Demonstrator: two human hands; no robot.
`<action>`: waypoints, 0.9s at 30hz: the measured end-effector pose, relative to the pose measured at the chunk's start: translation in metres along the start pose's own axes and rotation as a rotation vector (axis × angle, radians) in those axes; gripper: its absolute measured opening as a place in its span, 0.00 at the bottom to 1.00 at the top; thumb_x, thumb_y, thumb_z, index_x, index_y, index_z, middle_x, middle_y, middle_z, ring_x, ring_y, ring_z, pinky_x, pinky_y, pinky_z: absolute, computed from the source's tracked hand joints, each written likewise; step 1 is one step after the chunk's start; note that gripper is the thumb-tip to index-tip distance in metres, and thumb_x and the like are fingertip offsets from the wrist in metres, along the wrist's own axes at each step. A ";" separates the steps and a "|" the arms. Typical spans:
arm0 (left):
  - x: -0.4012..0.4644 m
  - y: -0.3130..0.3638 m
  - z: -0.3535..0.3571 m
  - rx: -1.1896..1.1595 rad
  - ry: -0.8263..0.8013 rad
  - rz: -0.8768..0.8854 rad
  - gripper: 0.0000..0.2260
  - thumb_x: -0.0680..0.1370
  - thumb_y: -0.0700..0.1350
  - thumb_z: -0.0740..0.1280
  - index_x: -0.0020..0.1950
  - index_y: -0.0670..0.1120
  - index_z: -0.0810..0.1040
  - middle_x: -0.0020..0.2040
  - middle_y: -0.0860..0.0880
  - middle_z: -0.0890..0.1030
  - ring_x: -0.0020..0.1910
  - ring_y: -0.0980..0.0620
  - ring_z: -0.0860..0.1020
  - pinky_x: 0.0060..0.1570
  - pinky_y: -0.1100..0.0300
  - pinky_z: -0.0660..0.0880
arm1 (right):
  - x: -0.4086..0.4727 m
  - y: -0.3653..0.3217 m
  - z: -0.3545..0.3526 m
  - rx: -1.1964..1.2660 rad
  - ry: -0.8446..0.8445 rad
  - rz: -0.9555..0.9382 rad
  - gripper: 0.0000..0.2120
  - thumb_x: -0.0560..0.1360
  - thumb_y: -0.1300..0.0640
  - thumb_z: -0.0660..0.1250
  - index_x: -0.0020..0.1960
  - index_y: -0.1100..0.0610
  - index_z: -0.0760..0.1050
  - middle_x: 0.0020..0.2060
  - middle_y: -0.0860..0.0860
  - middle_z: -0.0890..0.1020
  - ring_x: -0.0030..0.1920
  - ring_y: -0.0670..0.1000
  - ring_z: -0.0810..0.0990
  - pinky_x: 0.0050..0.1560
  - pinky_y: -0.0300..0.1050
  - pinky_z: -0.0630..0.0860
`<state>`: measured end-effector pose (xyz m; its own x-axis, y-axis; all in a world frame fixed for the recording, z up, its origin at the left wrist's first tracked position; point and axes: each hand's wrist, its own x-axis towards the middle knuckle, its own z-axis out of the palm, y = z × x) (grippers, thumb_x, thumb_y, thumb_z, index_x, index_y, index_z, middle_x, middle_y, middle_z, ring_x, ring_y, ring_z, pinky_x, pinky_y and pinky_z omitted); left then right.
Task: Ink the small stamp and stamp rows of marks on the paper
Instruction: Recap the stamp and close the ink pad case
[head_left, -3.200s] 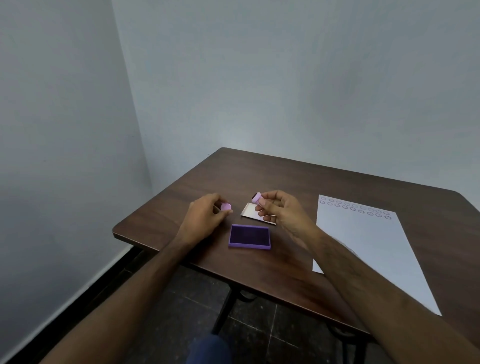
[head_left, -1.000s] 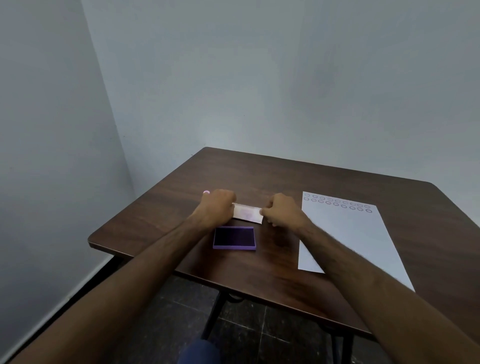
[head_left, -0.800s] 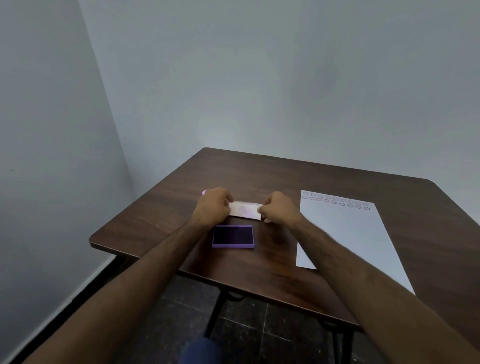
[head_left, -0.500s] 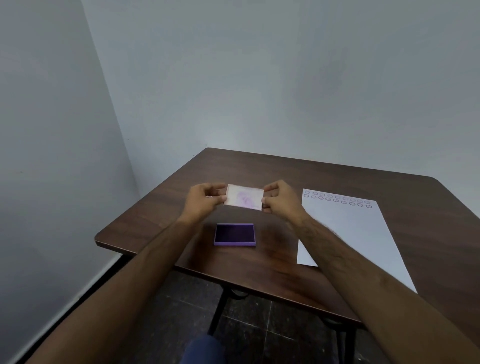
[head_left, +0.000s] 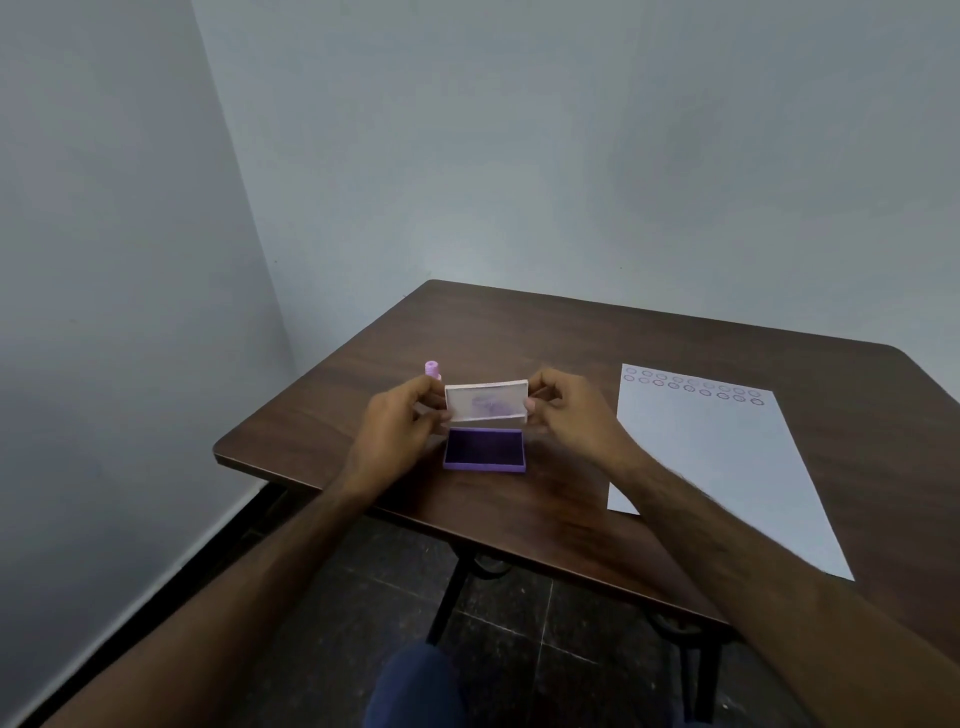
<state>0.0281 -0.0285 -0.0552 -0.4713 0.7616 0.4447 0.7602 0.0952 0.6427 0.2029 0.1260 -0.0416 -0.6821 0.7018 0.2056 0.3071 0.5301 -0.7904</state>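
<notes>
A purple ink pad (head_left: 484, 450) lies uncovered on the dark wooden table (head_left: 519, 332). Just above its far edge, both hands hold its clear lid (head_left: 487, 401), which is stained purple inside and tilted up to face me. My left hand (head_left: 400, 428) pinches the lid's left end and my right hand (head_left: 574, 415) pinches its right end. The small pink stamp (head_left: 432, 369) stands upright on the table just beyond my left hand. The white paper (head_left: 717, 467) lies to the right with two rows of round purple marks along its far edge.
The table sits in a corner, with grey walls (head_left: 130, 260) close on the left and behind. Its near edge runs under my forearms, above a dark tiled floor (head_left: 519, 623). My knee in blue trousers (head_left: 415, 686) shows at the bottom.
The stamp and its cap left my hands; the stamp now stands on the table. Both hands picked the lid up off the table and brought it over the ink pad, tilting it upright.
</notes>
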 end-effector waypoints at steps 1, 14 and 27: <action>-0.001 0.000 0.002 0.023 -0.005 0.014 0.07 0.77 0.39 0.70 0.54 0.45 0.81 0.50 0.52 0.85 0.44 0.59 0.82 0.40 0.75 0.75 | -0.001 0.001 0.000 -0.050 0.009 -0.019 0.06 0.80 0.61 0.66 0.52 0.51 0.79 0.49 0.46 0.83 0.47 0.45 0.82 0.40 0.34 0.79; -0.004 -0.004 0.005 0.078 0.000 0.063 0.08 0.78 0.38 0.70 0.56 0.44 0.82 0.53 0.50 0.86 0.48 0.55 0.83 0.49 0.67 0.78 | 0.004 0.012 -0.001 -0.142 -0.060 -0.063 0.05 0.80 0.59 0.67 0.51 0.49 0.76 0.50 0.47 0.83 0.46 0.46 0.84 0.45 0.40 0.83; -0.008 -0.007 0.007 0.086 -0.041 0.129 0.06 0.78 0.38 0.69 0.51 0.47 0.83 0.48 0.53 0.85 0.45 0.60 0.82 0.47 0.69 0.78 | -0.011 0.015 -0.005 -0.225 -0.062 -0.142 0.06 0.79 0.60 0.69 0.53 0.53 0.81 0.53 0.50 0.86 0.47 0.44 0.80 0.40 0.26 0.70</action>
<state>0.0293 -0.0309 -0.0674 -0.3497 0.7966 0.4932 0.8495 0.0477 0.5254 0.2184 0.1281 -0.0530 -0.7658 0.5864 0.2639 0.3407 0.7180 -0.6070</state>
